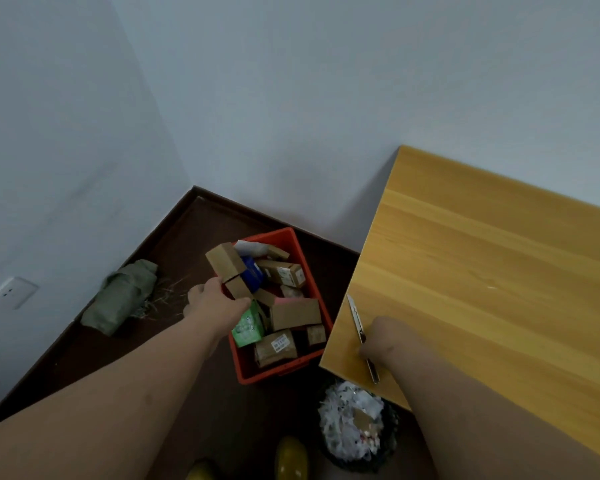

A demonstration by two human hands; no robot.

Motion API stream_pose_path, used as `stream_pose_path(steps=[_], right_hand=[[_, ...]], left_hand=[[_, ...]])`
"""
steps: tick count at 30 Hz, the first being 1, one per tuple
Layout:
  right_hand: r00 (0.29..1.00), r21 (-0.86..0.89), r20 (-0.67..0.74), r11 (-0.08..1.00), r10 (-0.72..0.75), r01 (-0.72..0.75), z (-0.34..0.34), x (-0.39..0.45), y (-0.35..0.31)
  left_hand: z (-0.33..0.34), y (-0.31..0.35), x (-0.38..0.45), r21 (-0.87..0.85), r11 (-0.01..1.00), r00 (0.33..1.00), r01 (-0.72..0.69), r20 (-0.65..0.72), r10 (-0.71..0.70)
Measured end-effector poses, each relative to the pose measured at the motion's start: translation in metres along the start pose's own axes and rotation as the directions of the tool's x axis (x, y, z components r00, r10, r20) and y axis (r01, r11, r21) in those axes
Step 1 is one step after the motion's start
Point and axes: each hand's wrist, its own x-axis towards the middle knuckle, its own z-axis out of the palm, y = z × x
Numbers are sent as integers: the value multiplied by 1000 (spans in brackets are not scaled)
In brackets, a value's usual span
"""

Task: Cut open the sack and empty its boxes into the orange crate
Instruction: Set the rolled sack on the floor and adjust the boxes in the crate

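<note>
While my left hand [219, 299] is pinching a small brown cardboard box [230, 270] over the orange crate [317, 299], the grip looks easy: thumb on one side, fingers on the other, box tilted up out of the pile. I'd guess it's light and stiff, so holding it across the flat faces near one end works fine; squeezing hard would probably just dent the card. That crate sits on the dark floor between the wall and the wooden table [499, 271], already full of mixed boxes, including a green carton [247, 329] and a blue one [253, 271]. My right hand [378, 341] rests on the table edge touching the utility knife [361, 332], though I honestly can't tell if the fingers are wrapped round it or just lying on it. Over by the wall lies the greenish sack [125, 296], slumped and looking flat, so probably emptied.
</note>
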Motion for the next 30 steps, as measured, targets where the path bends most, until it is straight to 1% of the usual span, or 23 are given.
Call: stream_pose_path(steps=[2, 5, 7, 8, 9, 11, 12, 13, 18, 22, 27, 30], right_hand=[[999, 15, -41, 1000, -14, 15, 4, 1, 1], [998, 61, -29, 997, -55, 57, 1, -3, -3], [995, 160, -26, 982, -95, 98, -5, -8, -7], [992, 251, -18, 960, -123, 123, -8, -11, -10], [988, 385, 0, 912, -154, 142, -11, -14, -12], [977, 678, 62, 727, -203, 108, -18, -23, -19], [972, 763, 77, 641, -222, 86, -22, -28, -22], [970, 798, 69, 596, -232, 85, -26, -31, -25], [966, 849, -2, 510, -258, 138, -51, -46, -43], [967, 848, -74, 495, -244, 190, -64, -57, -51], [977, 859, -97, 480, -190, 179, -70, -61, -54], [982, 876, -97, 454, -160, 160, -70, -57, -53]], left_hand=[[1, -4, 0, 16, 1000, 1000, 9, 16, -9], [-1, -10, 0, 46, 999, 999, 17, 32, -18], [-5, -13, 1, 53, 998, 999, 23, 27, -25], [-7, -14, 1, 54, 998, 999, 24, 24, -25], [-10, -15, 0, 54, 998, 999, 30, 23, -31], [-16, -13, -2, 52, 998, 999, 36, 16, -37], [-19, -12, -3, 47, 998, 999, 35, 10, -35], [-22, -10, -5, 46, 998, 999, 36, 7, -36], [-39, -3, -11, -6, 1000, 1000, 17, -8, -17], [-52, 3, -18, -40, 999, 1000, 3, -9, -4], [-63, 10, -27, -43, 999, 1000, -1, -21, 1], [-68, 9, -26, -78, 997, 1000, -1, -11, 0]])
